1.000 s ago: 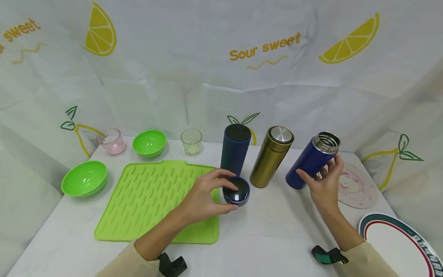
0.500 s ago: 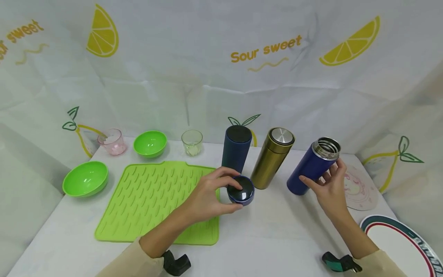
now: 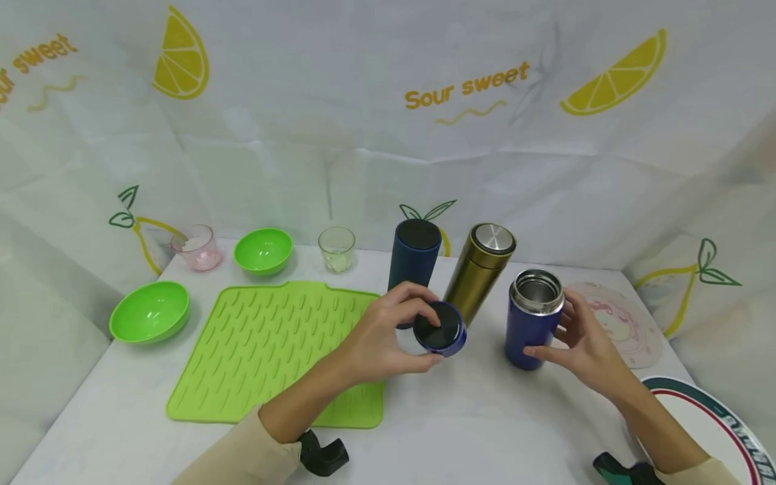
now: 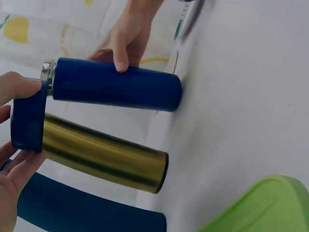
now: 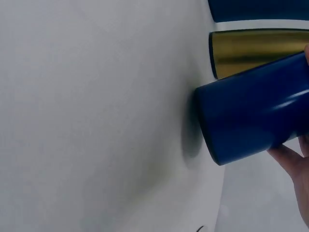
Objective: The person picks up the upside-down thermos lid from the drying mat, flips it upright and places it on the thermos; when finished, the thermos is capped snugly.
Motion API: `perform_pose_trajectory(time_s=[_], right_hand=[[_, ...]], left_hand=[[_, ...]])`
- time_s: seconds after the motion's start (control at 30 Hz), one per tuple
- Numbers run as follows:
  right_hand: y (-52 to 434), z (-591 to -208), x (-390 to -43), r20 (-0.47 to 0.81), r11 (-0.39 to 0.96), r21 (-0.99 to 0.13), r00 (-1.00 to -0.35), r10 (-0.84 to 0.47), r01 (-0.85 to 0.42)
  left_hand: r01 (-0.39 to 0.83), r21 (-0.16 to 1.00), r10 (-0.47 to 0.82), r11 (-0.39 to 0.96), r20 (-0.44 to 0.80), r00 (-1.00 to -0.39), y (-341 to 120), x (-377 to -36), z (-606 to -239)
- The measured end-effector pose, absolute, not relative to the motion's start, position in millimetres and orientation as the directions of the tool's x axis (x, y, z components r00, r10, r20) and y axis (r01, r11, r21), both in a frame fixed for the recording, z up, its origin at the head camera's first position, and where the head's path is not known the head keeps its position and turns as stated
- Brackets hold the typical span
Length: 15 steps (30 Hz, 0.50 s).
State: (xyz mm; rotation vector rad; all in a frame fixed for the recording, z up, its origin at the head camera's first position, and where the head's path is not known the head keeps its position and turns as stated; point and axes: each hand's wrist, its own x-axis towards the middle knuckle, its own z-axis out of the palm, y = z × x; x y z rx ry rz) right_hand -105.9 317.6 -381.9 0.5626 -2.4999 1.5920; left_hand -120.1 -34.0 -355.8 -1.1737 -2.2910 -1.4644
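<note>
My left hand (image 3: 384,333) pinches a round blue lid (image 3: 440,330) with a dark glossy top, thumb on the near side and fingers on the far side. My right hand (image 3: 585,353) grips a blue thermos (image 3: 529,337) whose steel mouth is uncovered. In the left wrist view the lid (image 4: 28,116) overlaps the thermos mouth (image 4: 48,77); whether they touch I cannot tell. The right wrist view has the thermos body (image 5: 251,111) slanted, with a shadow by its base. A gold thermos (image 3: 475,279) and a dark blue tumbler (image 3: 414,259) stand behind the lid.
A green ridged mat (image 3: 273,357) lies at left centre. Two green bowls (image 3: 148,313), a pink glass (image 3: 200,252) and a clear glass (image 3: 336,252) stand left and behind it. On the right are a pink round mat (image 3: 624,323) and a white plate (image 3: 691,417).
My left hand has carried the lid to the right. My right hand has brought the blue thermos nearer to me and turned it more upright.
</note>
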Motion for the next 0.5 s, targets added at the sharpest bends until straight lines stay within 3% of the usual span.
perform_pose_trajectory(time_s=[0.23, 0.5], right_hand=[[307.5, -365.7, -98.1, 0.196, 0.554, -0.746, -0.917, -0.348, -0.37], [301.0, -358.2, -96.4, 0.132, 0.569, -0.723, -0.887, -0.443, -0.392]], left_hand=[[0.759, 0.625, 0.525, 0.183, 0.59, -0.613, -21.2, -123.0, -336.7], [0.782, 0.604, 0.55, 0.154, 0.605, -0.576, -9.2, -124.6, -322.9]])
